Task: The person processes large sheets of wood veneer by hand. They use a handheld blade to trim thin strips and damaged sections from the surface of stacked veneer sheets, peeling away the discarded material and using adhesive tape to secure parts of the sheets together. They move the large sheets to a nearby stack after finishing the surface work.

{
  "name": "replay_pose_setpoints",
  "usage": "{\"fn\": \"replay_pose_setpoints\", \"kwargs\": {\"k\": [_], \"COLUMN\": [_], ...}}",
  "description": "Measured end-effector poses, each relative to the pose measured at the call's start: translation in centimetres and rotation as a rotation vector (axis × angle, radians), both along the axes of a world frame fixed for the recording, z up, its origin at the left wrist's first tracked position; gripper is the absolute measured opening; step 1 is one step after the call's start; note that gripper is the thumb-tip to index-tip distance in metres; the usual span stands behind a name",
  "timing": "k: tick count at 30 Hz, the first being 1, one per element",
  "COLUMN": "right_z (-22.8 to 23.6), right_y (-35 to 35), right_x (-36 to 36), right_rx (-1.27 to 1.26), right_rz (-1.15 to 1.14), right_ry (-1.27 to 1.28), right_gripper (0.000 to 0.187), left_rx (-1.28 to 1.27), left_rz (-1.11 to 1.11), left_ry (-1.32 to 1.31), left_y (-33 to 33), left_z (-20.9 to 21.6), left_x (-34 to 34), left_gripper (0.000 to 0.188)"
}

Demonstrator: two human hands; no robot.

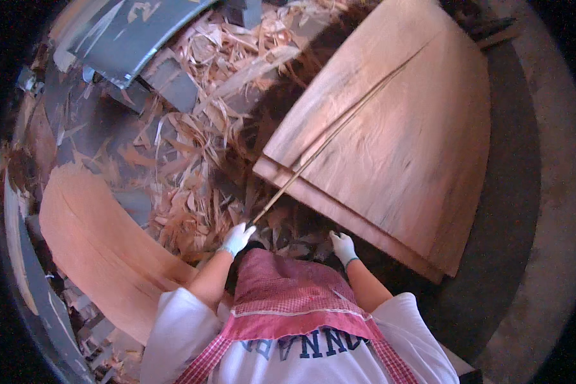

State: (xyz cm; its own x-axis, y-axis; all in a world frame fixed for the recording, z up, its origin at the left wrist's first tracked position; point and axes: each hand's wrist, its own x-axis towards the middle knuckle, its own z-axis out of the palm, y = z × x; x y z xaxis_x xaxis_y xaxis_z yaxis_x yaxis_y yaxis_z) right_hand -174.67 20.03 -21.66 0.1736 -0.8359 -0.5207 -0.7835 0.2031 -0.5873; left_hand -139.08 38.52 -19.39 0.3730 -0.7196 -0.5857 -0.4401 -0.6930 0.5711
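My left hand [239,238], in a white glove, is closed round the near end of a long thin wooden stick [281,190]. The stick slants away to the right over a stack of large wood veneer sheets [390,147], and a dark line runs beside it on the top sheet. Just off the near edge of that stack is my right hand [343,247], also gloved in white. Its fingers look slightly apart, with nothing visible in them. The stack's near edges are staggered, so a lower sheet sticks out.
Torn veneer strips and shavings [195,147] litter the floor left of the stack. A curved veneer sheet [102,230] lies at my left. Grey-green metal machinery [141,38] stands at the far left. A dark floor strip [515,166] curves past the stack's right side.
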Motion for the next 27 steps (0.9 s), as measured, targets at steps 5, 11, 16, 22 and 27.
{"fn": "replay_pose_setpoints", "kwargs": {"k": [5,11,16,22,27], "right_z": [7.0,11.2,-2.6,-10.9,7.4], "right_y": [-4.2,-6.0,0.4,4.6,-0.8], "right_x": [18.4,34.8,42.4,48.9,55.1], "right_rx": [0.351,0.214,0.347,0.253,0.573], "right_rz": [-0.279,-0.365,0.006,0.405,-0.082], "right_ry": [-0.384,-0.481,-0.35,-0.016,-0.555], "right_gripper": [0.034,0.03,0.02,0.025,0.027], "left_rx": [-0.047,-0.009,0.159,0.25,0.183], "left_rz": [-0.045,-0.068,0.026,-0.032,0.02], "left_ry": [-0.148,-0.251,-0.156,-0.232,-0.331], "left_y": [3.4,10.9,18.5,22.2,17.8], "left_z": [10.8,15.7,21.6,20.0,21.9], "left_x": [5.8,12.9,19.6,26.7,34.4], "left_gripper": [0.048,0.042,0.037,0.034,0.036]}}
